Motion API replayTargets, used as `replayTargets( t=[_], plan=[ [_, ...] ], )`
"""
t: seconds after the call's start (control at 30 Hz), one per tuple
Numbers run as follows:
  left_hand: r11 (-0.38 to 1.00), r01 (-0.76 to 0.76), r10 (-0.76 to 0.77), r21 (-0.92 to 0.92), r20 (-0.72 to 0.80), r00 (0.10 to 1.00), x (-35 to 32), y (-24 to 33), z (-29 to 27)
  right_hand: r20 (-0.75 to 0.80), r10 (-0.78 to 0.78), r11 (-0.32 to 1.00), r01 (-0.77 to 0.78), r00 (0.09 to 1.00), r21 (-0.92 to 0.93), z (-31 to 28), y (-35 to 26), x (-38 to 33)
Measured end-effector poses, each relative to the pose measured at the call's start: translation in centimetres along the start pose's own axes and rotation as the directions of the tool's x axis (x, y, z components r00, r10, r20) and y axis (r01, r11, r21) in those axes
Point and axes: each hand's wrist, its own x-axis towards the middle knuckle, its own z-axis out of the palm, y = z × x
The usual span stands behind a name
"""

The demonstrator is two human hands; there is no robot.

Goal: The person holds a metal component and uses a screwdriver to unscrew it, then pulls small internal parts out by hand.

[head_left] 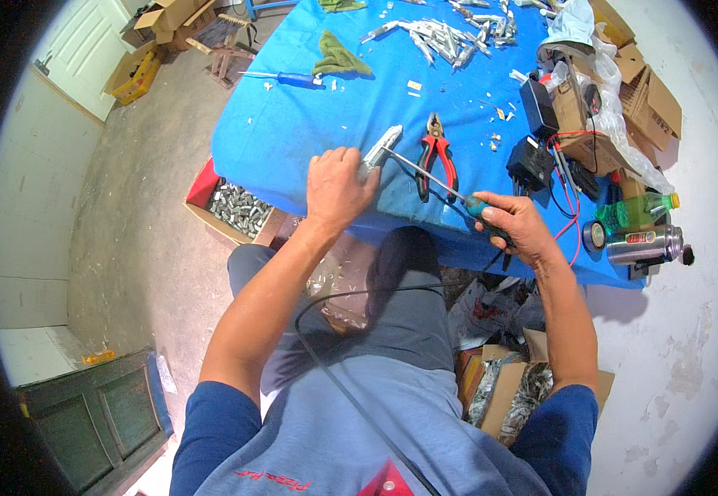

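My left hand (pixel 336 186) is closed around a slim silver-grey piece (pixel 385 142) that sticks out past the fingers over the blue cloth. In my right hand (pixel 520 221) is the dark green handle of a screwdriver (pixel 422 170). Its thin shaft points left, and the tip reaches the silver-grey piece near my left fingers. Between the hands, just beyond the shaft, lie red and black pliers (pixel 436 153), jaws pointing away from me. What the piece looks like under my left fingers is hidden.
The blue-covered table (pixel 293 157) bears a blue screwdriver (pixel 297 80), a green rag (pixel 338 58) and a pile of silver pieces (pixel 458 40). Black adapters (pixel 538 109), a green bottle (pixel 636 212) and a steel flask (pixel 644 245) stand right. A box of metal parts (pixel 239 208) sits left below.
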Motion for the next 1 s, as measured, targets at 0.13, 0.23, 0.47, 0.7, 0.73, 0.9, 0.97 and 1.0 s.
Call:
replayTargets(
  t=[0.13, 0.23, 0.47, 0.7, 0.73, 0.9, 0.97, 1.0],
  plan=[
    [1.0, 0.005, -0.005, 0.002, 0.001, 1.0, 0.0, -0.2, 0.1, -0.054, -0.088, 0.973, 0.074, 0.995, -0.218, 1.1, -0.6, -1.0],
    [1.0, 0.008, -0.008, 0.0, 0.003, 1.0, -0.1, -0.2, 0.0, 0.006, -0.521, 0.672, 0.414, 0.854, -0.614, 2.4, -0.2, -1.9],
    [1.0, 0.001, -0.001, 0.003, -0.003, 1.0, -0.1, 0.0, 0.0, 0.068, -0.665, 0.467, 0.484, 0.744, -0.74, 3.2, -0.4, -2.7],
    [1.0, 0.006, -0.006, -0.001, 0.003, 1.0, 0.0, 0.0, -0.1, 0.1, -0.68, 0.44, 0.513, 0.727, -0.737, 2.8, -0.6, -2.3],
    [1.0, 0.007, -0.007, 0.001, 0.005, 1.0, 0.0, 0.0, -0.1, 0.103, -0.68, 0.436, 0.514, 0.726, -0.739, 2.8, -0.5, -2.2],
    [1.0, 0.005, -0.005, 0.006, 0.01, 1.0, 0.0, 0.0, 0.0, 0.109, -0.621, 0.524, 0.515, 0.776, -0.679, 1.7, -0.7, -1.3],
    [1.0, -0.002, 0.002, 0.009, -0.002, 1.0, 0.0, -0.1, 0.0, 0.111, -0.601, 0.525, 0.495, 0.791, -0.692, 1.7, -0.9, -1.0],
    [1.0, 0.001, -0.001, 0.008, -0.002, 1.0, 0.0, -0.1, 0.0, 0.11, -0.594, 0.52, 0.485, 0.797, -0.703, 1.8, -1.2, -1.1]
  ],
)
